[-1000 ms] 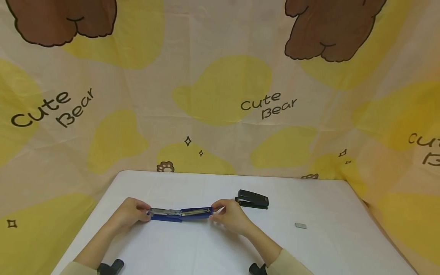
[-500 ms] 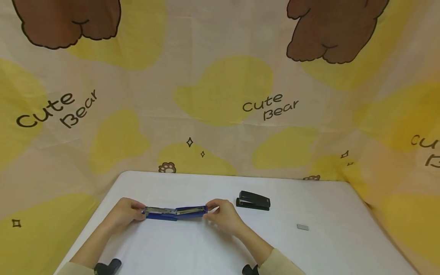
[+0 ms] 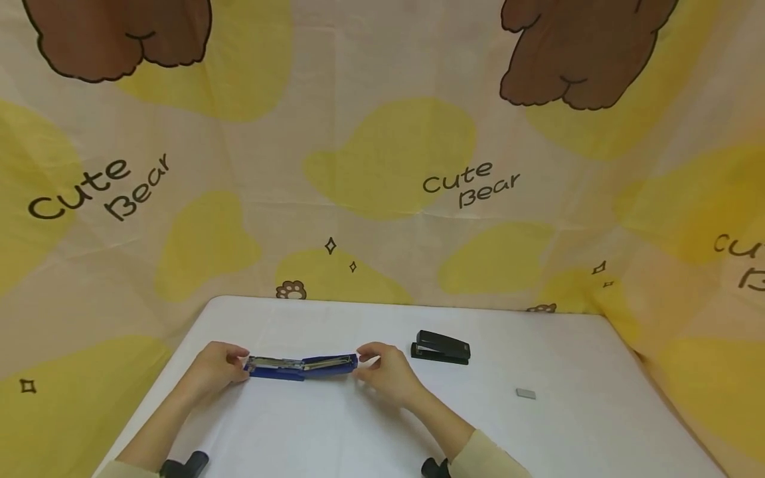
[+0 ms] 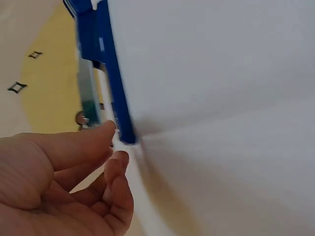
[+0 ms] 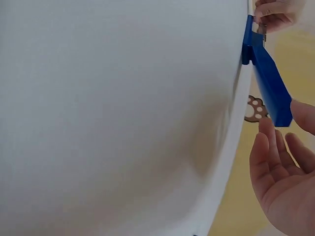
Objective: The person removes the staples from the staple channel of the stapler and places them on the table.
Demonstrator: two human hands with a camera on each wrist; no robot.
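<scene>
A blue stapler (image 3: 301, 369) is spread nearly flat, with its metal inside facing up in the head view. My left hand (image 3: 214, 365) pinches its left end, and my right hand (image 3: 388, 373) pinches the other end. In the left wrist view, the thumb and fingers of the left hand (image 4: 74, 177) meet at the tip of the blue stapler (image 4: 117, 93). Seen from the right wrist, the right thumb lies against the end of the blue stapler (image 5: 271, 86), with the right hand's (image 5: 285, 177) other fingers curled below it.
A black stapler (image 3: 441, 347) stands on the white table (image 3: 335, 431) to the right of my right hand. Farther right lies a small grey strip of staples (image 3: 526, 394). Behind the table hangs a patterned curtain (image 3: 382, 159).
Both hands have shifted a little left with the blue stapler between them, leaving a gap between the right hand and the black stapler. The blue stapler's spread shape looks about the same.
</scene>
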